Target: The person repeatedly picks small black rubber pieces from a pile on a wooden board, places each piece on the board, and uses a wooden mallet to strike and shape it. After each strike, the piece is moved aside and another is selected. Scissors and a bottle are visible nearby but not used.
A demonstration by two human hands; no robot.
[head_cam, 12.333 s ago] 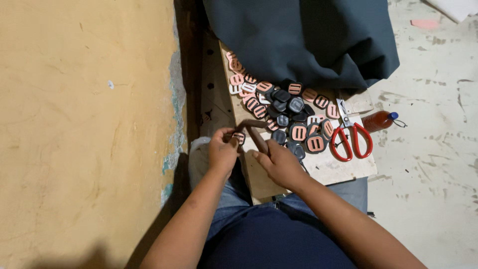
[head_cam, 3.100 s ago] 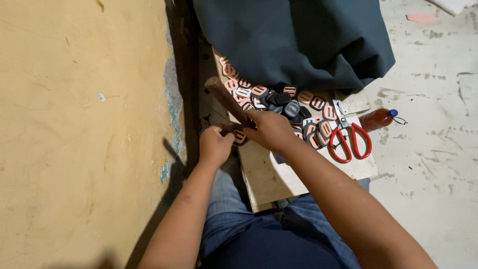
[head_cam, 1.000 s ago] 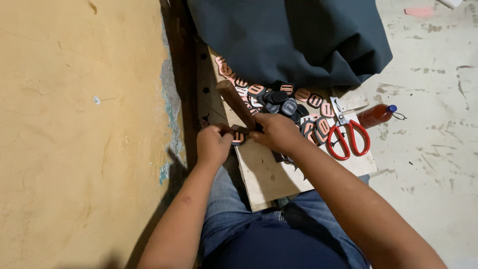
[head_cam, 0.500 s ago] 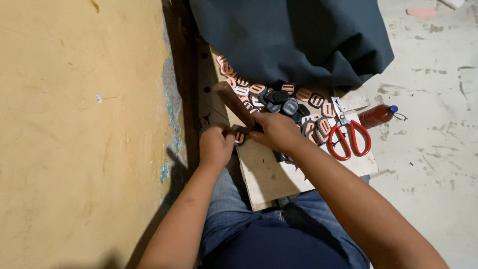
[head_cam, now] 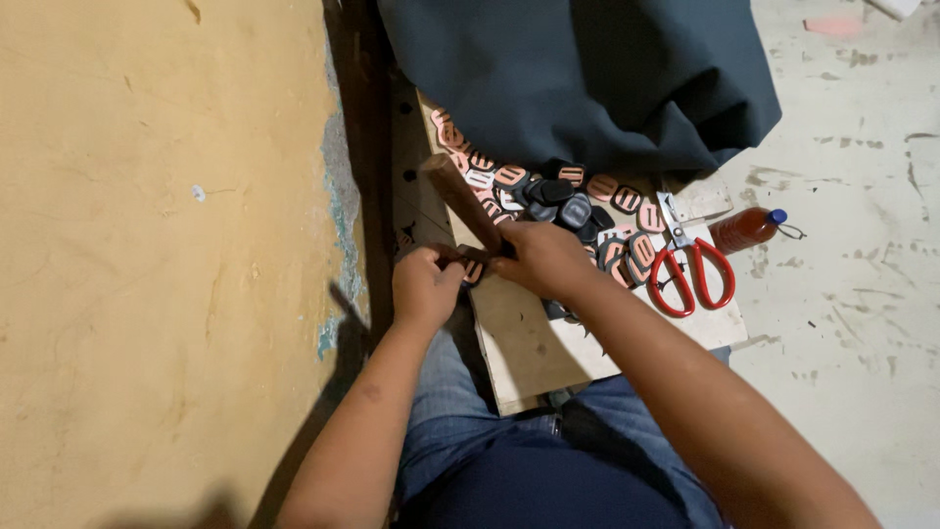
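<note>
The right hand [head_cam: 543, 257] is clenched around the lower end of a brown wooden handle [head_cam: 460, 196], whose long axis slants up and away to the left. Just beside it, the left hand [head_cam: 426, 284] pinches a small buckle piece [head_cam: 474, 270] on the wooden board [head_cam: 548, 343]. Beyond the right hand lie scattered buckles [head_cam: 587, 201], then red scissors [head_cam: 690, 264], a small bottle [head_cam: 746, 229] and dark cloth [head_cam: 587, 78].
</note>
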